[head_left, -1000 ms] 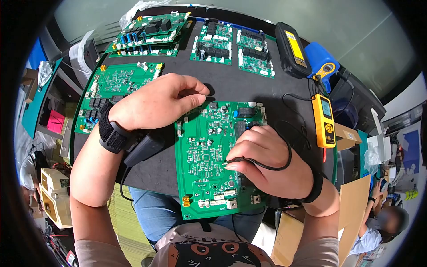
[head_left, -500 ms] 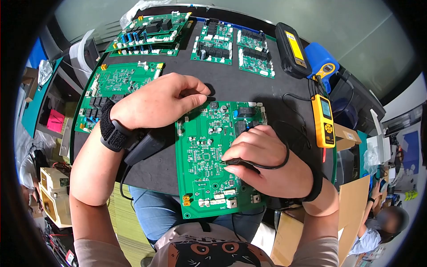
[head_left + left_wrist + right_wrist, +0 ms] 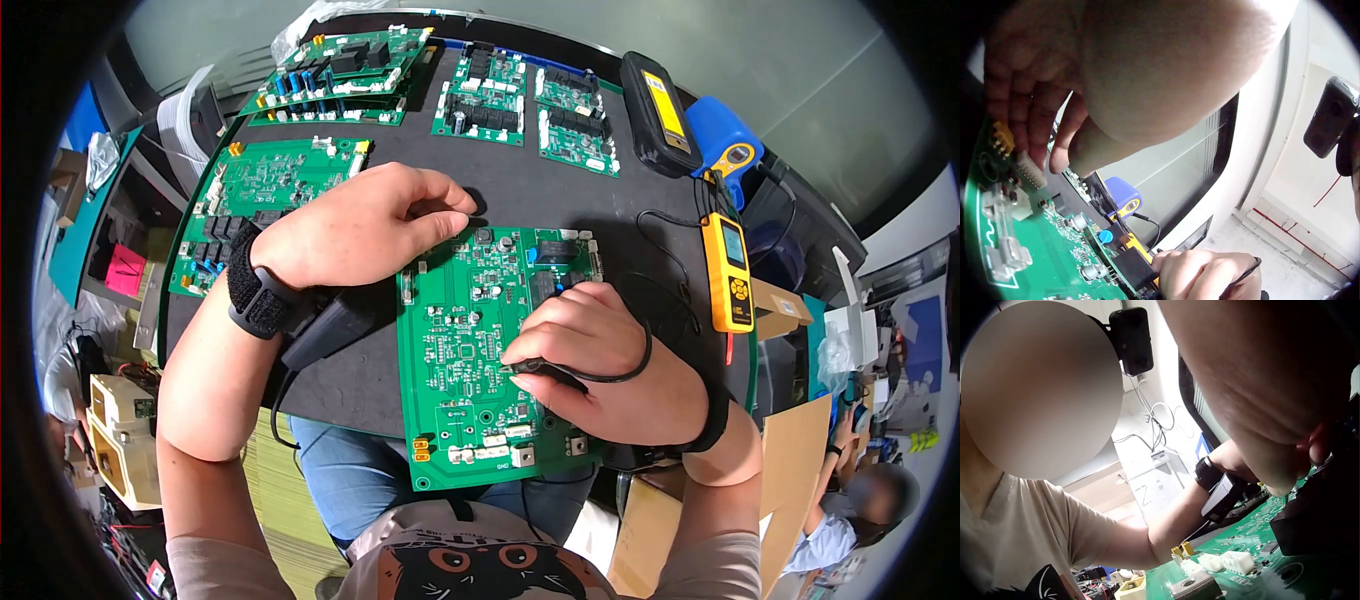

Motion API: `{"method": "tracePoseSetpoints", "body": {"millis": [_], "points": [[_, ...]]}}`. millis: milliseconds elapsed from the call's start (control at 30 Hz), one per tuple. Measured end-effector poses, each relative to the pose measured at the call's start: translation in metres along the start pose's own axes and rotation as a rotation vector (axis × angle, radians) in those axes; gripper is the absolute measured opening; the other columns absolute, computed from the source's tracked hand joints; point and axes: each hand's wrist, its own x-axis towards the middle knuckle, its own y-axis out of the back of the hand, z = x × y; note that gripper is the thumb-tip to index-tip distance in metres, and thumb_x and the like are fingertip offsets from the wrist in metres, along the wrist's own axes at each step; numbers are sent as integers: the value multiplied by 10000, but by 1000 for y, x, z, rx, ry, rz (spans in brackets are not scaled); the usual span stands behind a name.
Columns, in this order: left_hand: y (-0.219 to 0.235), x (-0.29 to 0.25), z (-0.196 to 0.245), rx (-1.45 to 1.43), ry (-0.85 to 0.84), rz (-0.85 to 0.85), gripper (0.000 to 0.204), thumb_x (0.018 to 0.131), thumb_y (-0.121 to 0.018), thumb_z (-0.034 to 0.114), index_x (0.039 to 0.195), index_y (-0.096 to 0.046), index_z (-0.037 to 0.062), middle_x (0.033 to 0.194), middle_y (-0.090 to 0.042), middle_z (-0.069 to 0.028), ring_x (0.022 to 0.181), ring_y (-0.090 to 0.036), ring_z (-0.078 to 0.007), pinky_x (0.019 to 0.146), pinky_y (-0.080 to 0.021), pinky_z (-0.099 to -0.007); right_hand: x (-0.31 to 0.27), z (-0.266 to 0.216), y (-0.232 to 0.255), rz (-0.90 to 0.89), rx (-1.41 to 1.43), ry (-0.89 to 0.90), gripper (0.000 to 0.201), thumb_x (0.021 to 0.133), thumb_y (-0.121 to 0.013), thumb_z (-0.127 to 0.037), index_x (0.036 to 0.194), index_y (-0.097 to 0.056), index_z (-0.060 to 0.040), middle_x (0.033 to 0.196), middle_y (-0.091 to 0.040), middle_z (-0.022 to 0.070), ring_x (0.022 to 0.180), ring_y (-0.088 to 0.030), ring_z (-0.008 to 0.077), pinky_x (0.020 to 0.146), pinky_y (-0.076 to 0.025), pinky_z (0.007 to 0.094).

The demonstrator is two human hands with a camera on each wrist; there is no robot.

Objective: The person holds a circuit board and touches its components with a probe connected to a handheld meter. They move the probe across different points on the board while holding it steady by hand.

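Observation:
A large green circuit board (image 3: 455,330) lies toward me, overhanging the table's front edge. My right hand (image 3: 585,360) pinches a slim black probe (image 3: 527,366) between thumb and fingers, its tip close over the small chips mid-board. The probe's black cable loops over the back of this hand. At the board's far left corner is my left hand (image 3: 365,225), palm down with loosely bent fingers. In the left wrist view its fingertips reach down right behind a white connector (image 3: 1031,170) at the board's edge; their ends are partly hidden.
More green boards lie at left (image 3: 280,175), are stacked at back left (image 3: 340,75), and sit at back centre (image 3: 480,110). On the right are a yellow handheld meter (image 3: 735,270) with black leads, a black case (image 3: 655,110) and a blue device (image 3: 722,140).
The right hand's probe tip has shifted slightly over the chips, first left, then a little back right. The left hand stays at the board's corner.

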Motion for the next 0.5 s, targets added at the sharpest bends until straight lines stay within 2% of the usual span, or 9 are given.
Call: {"method": "tracePoseSetpoints", "body": {"millis": [500], "points": [[0,-1,-1,14,-17,9,303,1082,-642,212,1289,-686,-4,1021,-749,-42,893,-633,-73,811,-542,-276,1,0,-1,30,-8,14,214,891,-746,-122,1042,-596,-132,989,-618,38,958,-612,257,955,-412,435]]}}
